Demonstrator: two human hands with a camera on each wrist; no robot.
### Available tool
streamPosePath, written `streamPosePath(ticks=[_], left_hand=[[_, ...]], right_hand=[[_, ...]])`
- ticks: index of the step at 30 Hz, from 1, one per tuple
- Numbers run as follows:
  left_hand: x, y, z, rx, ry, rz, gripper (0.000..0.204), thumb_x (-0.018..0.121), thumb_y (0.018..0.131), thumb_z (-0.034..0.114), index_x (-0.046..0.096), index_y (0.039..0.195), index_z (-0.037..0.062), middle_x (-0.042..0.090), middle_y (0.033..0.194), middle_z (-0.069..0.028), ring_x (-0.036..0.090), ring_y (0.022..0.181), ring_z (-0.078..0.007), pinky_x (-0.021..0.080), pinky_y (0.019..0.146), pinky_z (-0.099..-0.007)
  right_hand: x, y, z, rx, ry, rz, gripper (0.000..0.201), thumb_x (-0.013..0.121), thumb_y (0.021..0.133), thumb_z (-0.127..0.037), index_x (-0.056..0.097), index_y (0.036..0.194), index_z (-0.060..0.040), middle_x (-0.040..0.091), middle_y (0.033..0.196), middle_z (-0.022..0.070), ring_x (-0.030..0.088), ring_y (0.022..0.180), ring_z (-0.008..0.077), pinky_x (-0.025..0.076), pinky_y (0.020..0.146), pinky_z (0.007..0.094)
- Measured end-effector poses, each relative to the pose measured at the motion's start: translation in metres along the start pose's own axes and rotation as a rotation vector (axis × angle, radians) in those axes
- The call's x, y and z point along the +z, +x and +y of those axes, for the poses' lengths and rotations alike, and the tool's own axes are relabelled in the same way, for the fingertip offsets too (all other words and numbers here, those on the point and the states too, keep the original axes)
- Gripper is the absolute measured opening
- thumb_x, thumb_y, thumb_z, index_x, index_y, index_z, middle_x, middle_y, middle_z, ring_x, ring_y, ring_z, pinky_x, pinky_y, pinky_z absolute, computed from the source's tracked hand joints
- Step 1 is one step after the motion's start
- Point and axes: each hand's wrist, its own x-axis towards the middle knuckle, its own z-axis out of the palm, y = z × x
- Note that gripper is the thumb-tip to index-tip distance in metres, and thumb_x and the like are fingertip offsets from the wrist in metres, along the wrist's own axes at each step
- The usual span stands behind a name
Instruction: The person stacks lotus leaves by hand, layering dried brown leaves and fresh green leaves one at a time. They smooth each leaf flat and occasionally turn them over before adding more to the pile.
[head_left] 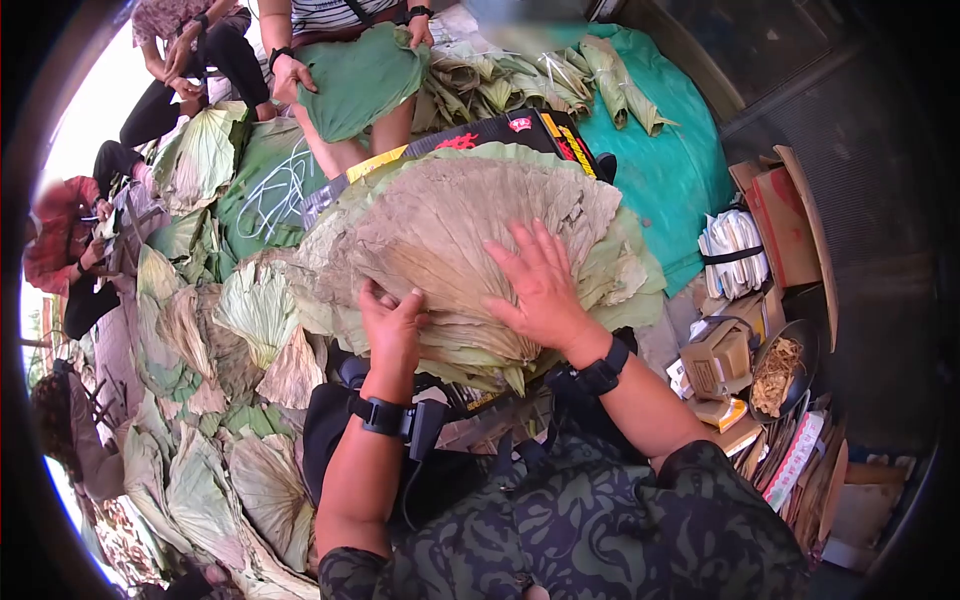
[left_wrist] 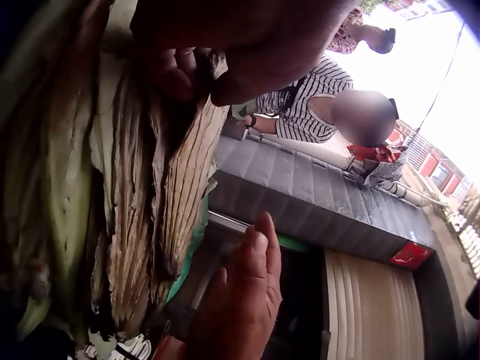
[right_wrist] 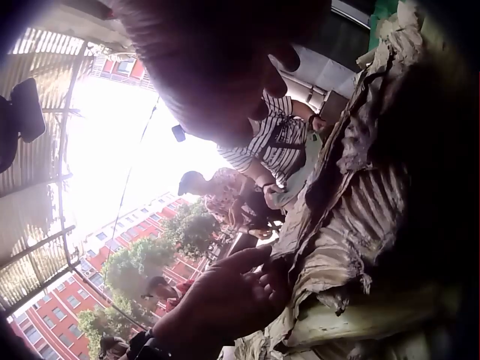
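Note:
A broad stack of dried lotus leaves (head_left: 460,215), brown on top with greener edges below, lies in front of me in the head view. My left hand (head_left: 392,328) is at its near left part, fingers curled, pinching a fold of the top leaf between thumb and fingers. The left wrist view shows the wrinkled leaf folds (left_wrist: 187,172) beside that thumb. My right hand (head_left: 545,290) is spread over the right part of the stack, fingers straight. In the left wrist view the right hand (left_wrist: 244,289) appears beyond the stack's edge with straight fingers.
Behind the stack is a black box (head_left: 490,130). Opposite, a person in a striped top holds a green leaf (head_left: 362,80). Loose leaves (head_left: 255,310) cover the ground at left. Rolled leaves (head_left: 620,85) lie on a green sheet (head_left: 655,190). Cardboard (head_left: 718,365) and a pan (head_left: 800,345) stand right.

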Motion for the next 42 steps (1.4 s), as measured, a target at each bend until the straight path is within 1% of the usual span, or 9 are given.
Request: streamPosePath(ticks=[2, 11, 14, 16, 23, 31, 33, 37, 42], left_hand=[[-0.004, 0.002, -0.004, 0.023, -0.008, 0.019, 0.07, 0.06, 0.077, -0.002, 0.019, 0.134, 0.0062, 0.051, 0.097, -0.0077, 0.052, 0.073, -0.0128, 0.041, 0.048, -0.0226], [-0.025, 0.016, -0.022, -0.031, 0.022, 0.222, 0.078, 0.061, 0.074, -0.001, 0.014, 0.136, 0.0068, 0.045, 0.09, -0.0082, 0.049, 0.061, -0.0143, 0.042, 0.049, -0.0256], [-0.023, 0.014, -0.018, 0.246, 0.232, 0.266, 0.079, 0.063, 0.071, 0.001, 0.017, 0.136, 0.0048, 0.044, 0.109, -0.0154, 0.053, 0.088, -0.0237, 0.047, 0.074, -0.0356], [-0.012, -0.002, 0.01, 0.89, 0.998, 0.515, 0.08, 0.067, 0.067, 0.006, 0.024, 0.133, 0.0014, 0.045, 0.118, -0.0197, 0.044, 0.11, -0.0337, 0.036, 0.093, -0.0437], [0.001, -0.014, -0.027, 0.656, 1.217, -0.46, 0.054, 0.055, 0.083, 0.035, 0.044, 0.127, 0.0056, 0.038, 0.134, -0.0201, 0.032, 0.124, -0.0418, 0.027, 0.1, -0.0479], [0.005, -0.02, -0.023, 0.647, 1.368, -0.5, 0.054, 0.046, 0.085, 0.047, 0.043, 0.13, 0.0152, 0.039, 0.132, -0.0218, 0.033, 0.122, -0.0458, 0.028, 0.097, -0.0514], [-0.002, -0.024, -0.022, 1.179, 1.76, -0.331, 0.053, 0.048, 0.084, 0.046, 0.043, 0.129, 0.017, 0.037, 0.134, -0.022, 0.031, 0.123, -0.0452, 0.028, 0.098, -0.0519], [0.011, -0.03, -0.013, 0.65, 1.538, -0.466, 0.053, 0.049, 0.084, 0.044, 0.042, 0.13, 0.0186, 0.036, 0.135, -0.0224, 0.029, 0.125, -0.0449, 0.027, 0.099, -0.0525], [-0.002, -0.019, -0.042, 0.912, 1.585, -0.374, 0.052, 0.049, 0.084, 0.043, 0.043, 0.13, 0.0184, 0.035, 0.136, -0.0217, 0.028, 0.125, -0.0449, 0.027, 0.098, -0.0526]], right_hand=[[0.031, -0.004, 0.013, 0.095, -0.084, -0.497, 0.064, 0.054, 0.079, -0.048, 0.04, 0.134, -0.0179, 0.027, 0.141, 0.0191, 0.018, 0.132, 0.0421, 0.014, 0.106, 0.0523], [0.042, 0.0, 0.015, 0.125, -0.075, -0.64, 0.067, 0.049, 0.08, -0.055, 0.035, 0.137, -0.0223, 0.019, 0.145, 0.0195, 0.011, 0.133, 0.0443, 0.01, 0.105, 0.0566], [0.043, 0.001, 0.017, 0.089, -0.103, -0.64, 0.066, 0.047, 0.08, -0.056, 0.035, 0.136, -0.0229, 0.019, 0.145, 0.0197, 0.012, 0.132, 0.0454, 0.011, 0.105, 0.0574], [0.041, 0.0, 0.017, 0.08, -0.091, -0.642, 0.065, 0.046, 0.081, -0.056, 0.036, 0.136, -0.0231, 0.02, 0.145, 0.0197, 0.013, 0.132, 0.0457, 0.012, 0.104, 0.0575], [0.031, 0.009, 0.018, 0.04, -0.108, -0.644, 0.062, 0.048, 0.08, -0.052, 0.04, 0.133, -0.0205, 0.025, 0.143, 0.0195, 0.021, 0.13, 0.0453, 0.016, 0.103, 0.0575], [0.0, 0.083, -0.093, -0.55, 0.137, -0.357, 0.054, 0.06, 0.076, -0.023, 0.045, 0.127, -0.0151, 0.05, 0.118, 0.0175, 0.046, 0.111, 0.037, 0.035, 0.095, 0.0463], [-0.009, 0.084, -0.151, -0.768, 0.257, -0.331, 0.059, 0.062, 0.075, -0.022, 0.042, 0.13, -0.0164, 0.047, 0.123, 0.0175, 0.045, 0.114, 0.0367, 0.035, 0.097, 0.0473], [-0.019, 0.07, -0.21, -1.073, 0.691, -0.203, 0.066, 0.067, 0.067, -0.02, 0.042, 0.128, -0.0108, 0.047, 0.119, 0.0164, 0.045, 0.111, 0.0355, 0.037, 0.093, 0.0464], [-0.002, 0.078, -0.143, -0.702, 0.341, -0.389, 0.066, 0.067, 0.071, -0.024, 0.04, 0.13, -0.0115, 0.045, 0.124, 0.0182, 0.043, 0.115, 0.0369, 0.034, 0.097, 0.0465]])
